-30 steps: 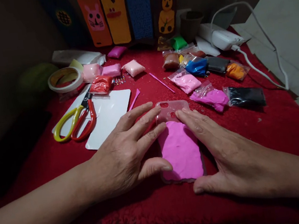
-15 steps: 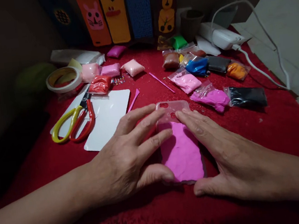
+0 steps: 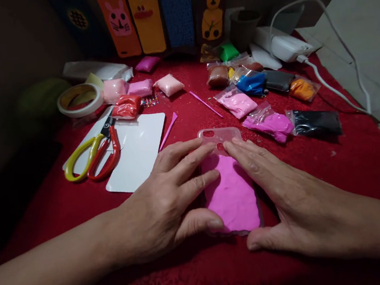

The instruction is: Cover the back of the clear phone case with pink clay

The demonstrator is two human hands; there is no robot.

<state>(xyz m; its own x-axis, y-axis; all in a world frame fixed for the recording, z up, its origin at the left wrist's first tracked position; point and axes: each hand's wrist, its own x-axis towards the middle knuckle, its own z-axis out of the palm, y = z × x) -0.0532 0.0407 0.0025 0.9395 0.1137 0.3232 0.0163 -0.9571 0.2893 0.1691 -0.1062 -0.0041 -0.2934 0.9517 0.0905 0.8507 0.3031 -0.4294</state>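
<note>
A clear phone case (image 3: 225, 133) lies flat in front of me, its lower part covered by a spread layer of pink clay (image 3: 233, 197) with wavy edges. My left hand (image 3: 169, 200) is open over the case's left side, with fingertips at the upper part of the clay and the thumb at its lower left. On the other side my right hand (image 3: 286, 195) is open too, its fingers along the case's upper right edge near the round hole and its thumb by the lower right corner. Neither hand has anything gripped.
Scissors (image 3: 102, 148) with yellow and red handles lie on white boards (image 3: 137, 163) at left, near a tape roll (image 3: 79, 100). Pink tools (image 3: 206, 104) and several clay packets (image 3: 250, 84) lie farther back. A white cable (image 3: 339, 91) runs along the right. Painted cases (image 3: 145, 18) stand behind.
My left hand's fingers have shifted slightly down toward the clay. The right hand, the phone case and the clay stay nearly where they were.
</note>
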